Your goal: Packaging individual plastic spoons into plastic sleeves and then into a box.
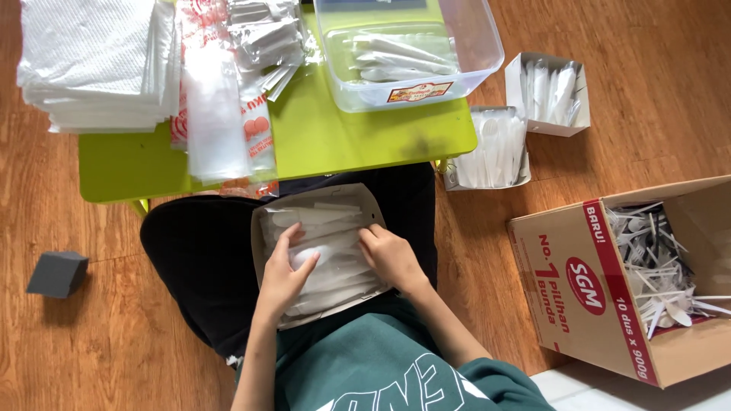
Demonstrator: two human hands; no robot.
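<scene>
So the person sits on the wooden floor with a shallow brown cardboard tray across the lap, right at the near edge of the low lime-green tabletop. The tray is full of clear plastic-wrapped white cutlery packets. Both hands are in there: the left hand lies flat with fingers loosely curled over a packet near the tray's left side, pressing more than gripping, and the right hand has its fingertips pinched on packets toward the right edge. Can't tell if either has one fully lifted

On the tabletop's far left corner sits a stack of white paper napkins, with a pile of clear plastic bags beside it and a clear plastic tub at the far right. On the floor to the right: two small white boxes of plastic spoons and a big cardboard carton of loose cutlery

My take: keep the tray level on the lap, and square the packets up with flat palms so they don't slide over the rim
</scene>
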